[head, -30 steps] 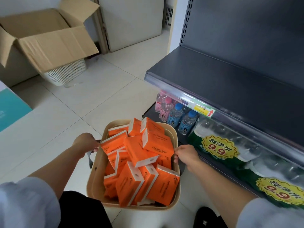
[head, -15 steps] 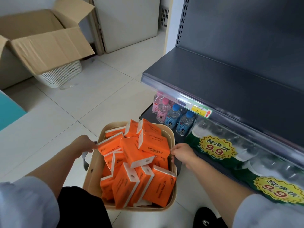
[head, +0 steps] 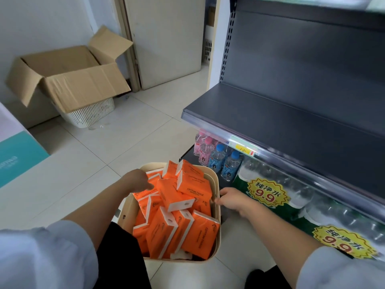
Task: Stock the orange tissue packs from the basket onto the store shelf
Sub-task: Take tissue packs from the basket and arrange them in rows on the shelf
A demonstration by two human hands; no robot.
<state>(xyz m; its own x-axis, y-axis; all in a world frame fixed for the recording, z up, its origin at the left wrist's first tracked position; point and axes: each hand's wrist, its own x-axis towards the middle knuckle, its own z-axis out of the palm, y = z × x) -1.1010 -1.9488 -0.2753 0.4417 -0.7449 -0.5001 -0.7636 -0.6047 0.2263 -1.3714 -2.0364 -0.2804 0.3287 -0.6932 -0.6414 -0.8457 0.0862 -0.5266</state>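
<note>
Head view shows left hand [head: 137,181] seemingly touching tissue packs [head: 179,197] in basket [head: 154,164].

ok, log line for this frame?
left hand: on tissue packs | right hand: holds basket rim | shelf: no packs yet

Hands: 2, left hand [head: 138,181] and right hand [head: 231,200]. Basket [head: 128,211]: 1, between them. Orange tissue packs [head: 175,195]: about 12 show in the pile under the left hand; some overlap, exact count can't tell. Small bottles just beyond the right hand: 4, made up of 2 pink-capped bottles [head: 206,152] and 2 blue-capped bottles [head: 218,158]. Yellow 9.9 stickers [head: 267,193]: 2, right of the right hand; the number of wrapped water packs behind them is unclear. Shelf [head: 281,122]: 1 dark board above the right hand, 1 yellow price tag [head: 244,150] on its edge. Far beyond the left hand: 1 cardboard box [head: 68,80], 1 white lattice bin [head: 89,115].
</note>
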